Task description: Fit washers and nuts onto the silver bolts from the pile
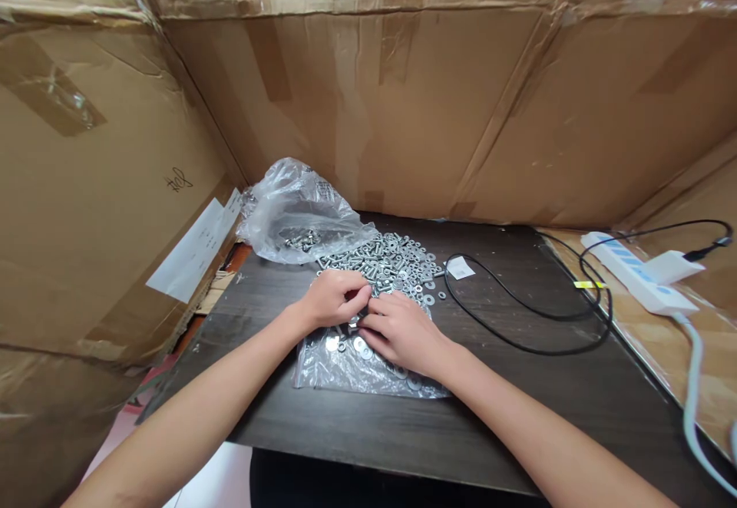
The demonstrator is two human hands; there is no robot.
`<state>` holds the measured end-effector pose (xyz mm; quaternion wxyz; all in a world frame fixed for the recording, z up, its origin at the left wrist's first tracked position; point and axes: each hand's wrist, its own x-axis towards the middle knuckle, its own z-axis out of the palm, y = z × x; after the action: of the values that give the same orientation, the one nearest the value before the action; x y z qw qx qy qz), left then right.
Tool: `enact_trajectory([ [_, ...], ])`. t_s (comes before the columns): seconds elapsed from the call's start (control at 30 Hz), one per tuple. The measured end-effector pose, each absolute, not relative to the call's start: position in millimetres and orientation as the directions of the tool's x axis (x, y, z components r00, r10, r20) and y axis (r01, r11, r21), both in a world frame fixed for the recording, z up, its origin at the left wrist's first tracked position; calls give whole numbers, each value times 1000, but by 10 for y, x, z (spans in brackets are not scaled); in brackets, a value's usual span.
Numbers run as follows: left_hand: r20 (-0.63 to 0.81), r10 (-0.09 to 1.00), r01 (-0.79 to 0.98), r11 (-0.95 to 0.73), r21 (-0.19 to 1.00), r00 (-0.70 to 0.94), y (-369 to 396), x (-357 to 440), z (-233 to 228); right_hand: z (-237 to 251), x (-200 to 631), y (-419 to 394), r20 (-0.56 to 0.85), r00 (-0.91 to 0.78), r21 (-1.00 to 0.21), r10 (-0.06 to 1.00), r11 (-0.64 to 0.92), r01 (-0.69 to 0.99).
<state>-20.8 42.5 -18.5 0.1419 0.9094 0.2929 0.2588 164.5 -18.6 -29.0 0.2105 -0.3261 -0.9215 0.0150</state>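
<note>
My left hand (338, 298) is closed, thumb and fingers pinched together, over the near side of a pile of bolts, nuts and washers (397, 255). Right beside it, my right hand (401, 328) has its fingers curled in, the fingertips almost meeting those of the left. Whatever lies between the fingers is too small and too hidden to name. A shiny metal piece (353, 325) shows just by the right fingertips. Beneath both hands spreads a flat clear plastic bag (368, 377) with several washers (361, 345) and a few bolts on it.
An open clear plastic bag (288, 201) with more hardware stands behind the pile, to the left. Right of it lie a small white paper (459, 267) and a looped black cable (518, 348) on the dark table (489, 416). A white power strip (633, 274) sits far right. Cardboard walls (426, 109) enclose the table.
</note>
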Motion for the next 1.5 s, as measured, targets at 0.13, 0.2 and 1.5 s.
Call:
enact_trajectory([
  [0.13, 392, 555, 341, -800, 493, 734, 427, -260, -136, -244, 1698, -149, 403, -654, -169, 640, 755, 634],
  [0.2, 397, 573, 350, -788, 506, 717, 411, -262, -106, -214, 1777, -108, 450, -584, -195, 676, 712, 675],
  [1.5, 312, 760, 561, -637, 528, 570, 487, -197, -199, -47, 2036, -76, 150, -610, -443, 778, 604, 662],
])
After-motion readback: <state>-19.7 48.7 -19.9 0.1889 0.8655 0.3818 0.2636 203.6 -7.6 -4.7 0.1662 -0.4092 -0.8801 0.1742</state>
